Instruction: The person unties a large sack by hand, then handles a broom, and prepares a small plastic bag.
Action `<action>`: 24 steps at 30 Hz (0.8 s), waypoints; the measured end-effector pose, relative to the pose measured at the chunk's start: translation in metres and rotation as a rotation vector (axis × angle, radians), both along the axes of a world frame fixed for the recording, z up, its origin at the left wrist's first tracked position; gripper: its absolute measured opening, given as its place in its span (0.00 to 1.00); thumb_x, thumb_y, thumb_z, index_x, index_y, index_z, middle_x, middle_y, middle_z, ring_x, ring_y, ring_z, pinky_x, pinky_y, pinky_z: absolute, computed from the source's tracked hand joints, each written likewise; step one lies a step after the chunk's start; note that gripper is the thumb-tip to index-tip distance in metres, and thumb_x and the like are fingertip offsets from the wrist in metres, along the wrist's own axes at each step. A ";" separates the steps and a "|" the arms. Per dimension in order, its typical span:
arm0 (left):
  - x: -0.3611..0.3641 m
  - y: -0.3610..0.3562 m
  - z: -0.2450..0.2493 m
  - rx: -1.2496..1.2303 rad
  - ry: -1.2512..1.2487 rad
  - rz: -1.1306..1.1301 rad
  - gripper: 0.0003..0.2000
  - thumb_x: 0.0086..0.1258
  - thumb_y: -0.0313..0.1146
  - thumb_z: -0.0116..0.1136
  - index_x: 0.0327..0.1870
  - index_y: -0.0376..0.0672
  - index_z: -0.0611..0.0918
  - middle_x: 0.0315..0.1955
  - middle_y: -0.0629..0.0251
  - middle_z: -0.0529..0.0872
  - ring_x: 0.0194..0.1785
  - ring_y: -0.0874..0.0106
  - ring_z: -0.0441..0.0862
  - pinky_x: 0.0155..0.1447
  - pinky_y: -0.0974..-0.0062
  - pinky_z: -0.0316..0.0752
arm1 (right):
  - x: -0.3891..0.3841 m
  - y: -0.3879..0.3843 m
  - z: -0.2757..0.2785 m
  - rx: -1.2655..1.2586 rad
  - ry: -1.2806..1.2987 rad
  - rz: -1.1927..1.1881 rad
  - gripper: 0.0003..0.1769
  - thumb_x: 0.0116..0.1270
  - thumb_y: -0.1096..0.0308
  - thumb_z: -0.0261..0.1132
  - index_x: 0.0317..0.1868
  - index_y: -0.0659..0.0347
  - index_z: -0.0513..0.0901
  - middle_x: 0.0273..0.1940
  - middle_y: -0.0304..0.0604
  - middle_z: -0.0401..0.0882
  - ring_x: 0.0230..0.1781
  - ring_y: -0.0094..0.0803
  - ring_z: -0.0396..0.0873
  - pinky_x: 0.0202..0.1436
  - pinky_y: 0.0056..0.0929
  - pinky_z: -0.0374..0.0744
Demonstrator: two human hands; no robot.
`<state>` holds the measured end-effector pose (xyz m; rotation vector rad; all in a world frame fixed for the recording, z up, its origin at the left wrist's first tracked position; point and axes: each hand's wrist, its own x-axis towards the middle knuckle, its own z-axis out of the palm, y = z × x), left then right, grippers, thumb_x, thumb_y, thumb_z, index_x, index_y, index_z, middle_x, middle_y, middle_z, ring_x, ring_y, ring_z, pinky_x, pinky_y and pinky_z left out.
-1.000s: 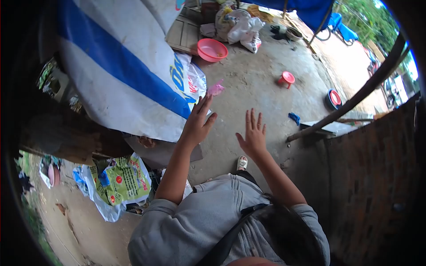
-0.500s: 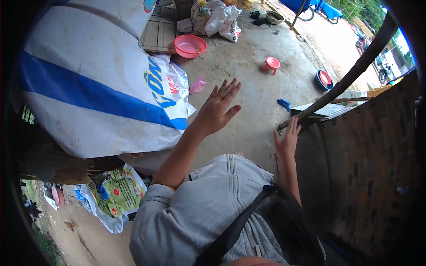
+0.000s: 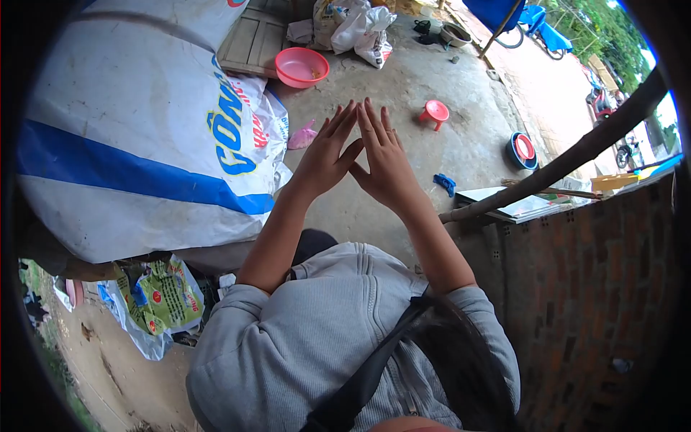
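My left hand (image 3: 321,163) is raised in front of my chest with its fingers stretched out and nothing in it. Beside it, my right hand (image 3: 386,163) is also open and flat, palm down. The fingertips and thumbs of the two hands come together or nearly so, leaving a small gap between the palms. Concrete floor (image 3: 353,223) shows beneath them. Closest to my left hand on the floor is a small pink plastic bag (image 3: 302,135). A blue crumpled item (image 3: 444,184) lies to the right of my right hand.
A large white and blue tarp-covered pile (image 3: 144,158) fills the left. Farther off are a pink basin (image 3: 302,68), white sacks (image 3: 371,36), a small red stool (image 3: 435,113) and nested basins (image 3: 523,150). A wooden pole (image 3: 576,147) and brick wall (image 3: 590,288) stand right.
My right hand has risen from beside the pole to meet my left hand in front of me. My left hand has shifted slightly left and down. The view has tilted a little.
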<state>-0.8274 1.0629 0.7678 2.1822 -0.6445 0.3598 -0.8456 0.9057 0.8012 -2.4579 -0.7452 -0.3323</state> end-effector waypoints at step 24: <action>0.344 -0.053 -0.016 -0.104 0.018 -0.329 0.30 0.74 0.42 0.50 0.73 0.42 0.58 0.71 0.51 0.59 0.75 0.52 0.54 0.74 0.59 0.53 | 0.277 -0.088 -0.023 0.146 0.038 -0.403 0.51 0.61 0.56 0.68 0.76 0.57 0.45 0.77 0.50 0.41 0.76 0.55 0.41 0.72 0.54 0.56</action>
